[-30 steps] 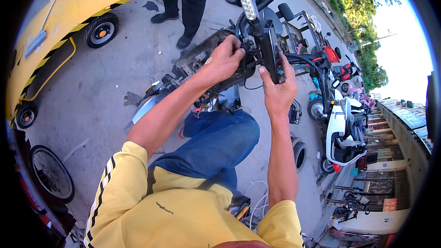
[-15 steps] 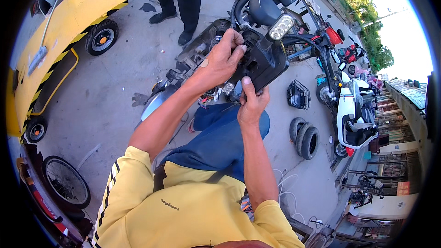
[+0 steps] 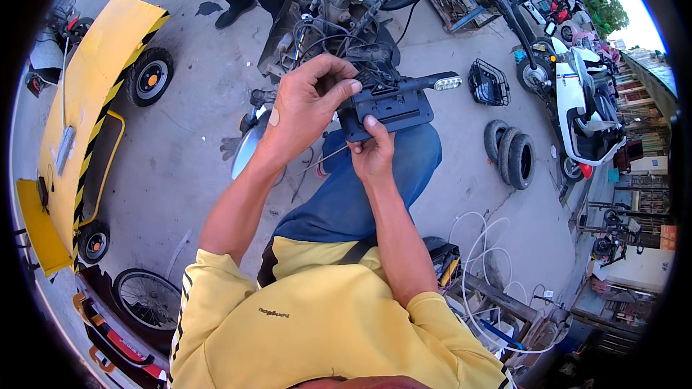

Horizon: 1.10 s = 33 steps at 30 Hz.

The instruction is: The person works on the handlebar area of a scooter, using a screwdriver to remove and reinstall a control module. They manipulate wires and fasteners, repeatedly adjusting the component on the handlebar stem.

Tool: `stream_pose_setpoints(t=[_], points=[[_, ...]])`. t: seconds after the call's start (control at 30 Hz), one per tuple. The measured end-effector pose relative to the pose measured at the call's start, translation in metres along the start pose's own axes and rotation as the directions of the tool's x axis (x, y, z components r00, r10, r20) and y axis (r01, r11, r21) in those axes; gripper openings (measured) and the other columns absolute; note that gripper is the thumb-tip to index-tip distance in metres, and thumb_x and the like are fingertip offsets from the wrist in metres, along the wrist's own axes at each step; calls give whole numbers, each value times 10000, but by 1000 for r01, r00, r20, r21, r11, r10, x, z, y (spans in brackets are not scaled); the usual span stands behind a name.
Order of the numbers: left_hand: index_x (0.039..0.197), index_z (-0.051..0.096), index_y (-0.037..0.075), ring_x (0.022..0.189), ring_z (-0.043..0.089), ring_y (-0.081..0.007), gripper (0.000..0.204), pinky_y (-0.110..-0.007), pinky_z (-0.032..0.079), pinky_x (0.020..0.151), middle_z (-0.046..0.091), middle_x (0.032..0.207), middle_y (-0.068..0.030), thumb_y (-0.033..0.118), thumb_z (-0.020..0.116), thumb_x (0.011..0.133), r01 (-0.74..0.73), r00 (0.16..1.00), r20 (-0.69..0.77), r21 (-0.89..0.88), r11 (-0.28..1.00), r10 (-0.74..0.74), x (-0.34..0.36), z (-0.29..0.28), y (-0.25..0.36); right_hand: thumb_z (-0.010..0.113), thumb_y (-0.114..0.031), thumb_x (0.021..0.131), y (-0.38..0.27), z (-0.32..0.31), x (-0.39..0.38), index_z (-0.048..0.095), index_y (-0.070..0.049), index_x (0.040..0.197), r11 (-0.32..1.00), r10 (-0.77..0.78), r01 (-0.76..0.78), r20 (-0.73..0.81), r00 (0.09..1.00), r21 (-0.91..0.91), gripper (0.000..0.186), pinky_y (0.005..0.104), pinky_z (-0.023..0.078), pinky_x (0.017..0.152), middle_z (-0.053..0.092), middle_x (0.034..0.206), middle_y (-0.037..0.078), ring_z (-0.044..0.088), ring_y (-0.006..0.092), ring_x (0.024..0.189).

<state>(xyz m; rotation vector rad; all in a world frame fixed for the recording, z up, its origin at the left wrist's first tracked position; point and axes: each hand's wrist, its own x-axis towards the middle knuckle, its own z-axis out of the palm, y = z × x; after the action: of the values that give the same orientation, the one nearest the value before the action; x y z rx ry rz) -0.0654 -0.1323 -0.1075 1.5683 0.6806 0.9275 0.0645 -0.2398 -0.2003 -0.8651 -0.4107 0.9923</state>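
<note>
Left fingers [image 3: 336, 66] curled, right fingers [image 3: 377, 132] gripping

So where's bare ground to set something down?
Mostly bare ground lies between the yellow cart and left forearm; another patch, between the tires and right forearm. It's crowded around the left hand, right hand, black part and wiring, and beyond the white scooter.

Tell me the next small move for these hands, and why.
I'd have the right hand brace the black panel more firmly: its thumb lies on the near edge, while the left hand has thumb and finger drawn together at the far left corner, near wires. A push there could probably tilt the panel.
</note>
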Motion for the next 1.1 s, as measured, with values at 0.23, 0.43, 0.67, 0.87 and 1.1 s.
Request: stream_pose_setpoints(t=[0.23, 0.43, 0.67, 0.87, 1.1], points=[[1205, 711, 3, 821, 588, -55, 273, -232, 503, 722, 678, 966, 9, -52, 742, 939, 35, 999, 40, -3, 999, -35, -10, 16, -16, 754, -59, 874, 9, -13, 1, 592, -67, 1220, 997, 71, -71, -7, 997, 17, 382, 220, 412, 474, 638, 925, 16, 520, 72, 577], [1146, 709, -5, 994, 635, -96, 218, -256, 538, 849, 687, 1175, -78, -98, 686, 950, 50, 990, 141, -155, 987, -28, -9, 10, -28, 803, -38, 835, 13, -13, 2, 637, -59, 1120, 992, 82, -76, -60, 995, 97, 330, 205, 356, 473, 633, 850, 0, 490, 54, 572], [1067, 680, -46, 1133, 629, -173, 199, -328, 543, 971, 636, 1289, -173, -146, 711, 898, 44, 961, 278, -134, 990, -5, -8, 0, -28, 778, -32, 836, 20, -21, 0, 646, -63, 1071, 970, 158, -153, -14, 987, 187, 271, 223, 368, 503, 620, 840, 1, 493, 69, 599], [1093, 677, -47, 1192, 635, -184, 250, -341, 553, 1020, 635, 1301, -159, -173, 711, 879, 36, 956, 293, -66, 997, -15, -7, 3, -24, 722, -43, 855, 17, -24, 1, 640, -60, 1098, 932, 186, -194, 55, 981, 306, 256, 226, 391, 520, 623, 874, 11, 494, 79, 629], [1164, 704, -23, 1196, 647, -170, 321, -303, 548, 1028, 637, 1317, -89, -188, 674, 890, 55, 971, 226, 118, 991, -81, -5, 12, -14, 702, -59, 861, 12, -26, 6, 625, -53, 1123, 911, 224, -241, 90, 970, 334, 274, 232, 397, 518, 607, 847, 13, 499, 86, 625]])
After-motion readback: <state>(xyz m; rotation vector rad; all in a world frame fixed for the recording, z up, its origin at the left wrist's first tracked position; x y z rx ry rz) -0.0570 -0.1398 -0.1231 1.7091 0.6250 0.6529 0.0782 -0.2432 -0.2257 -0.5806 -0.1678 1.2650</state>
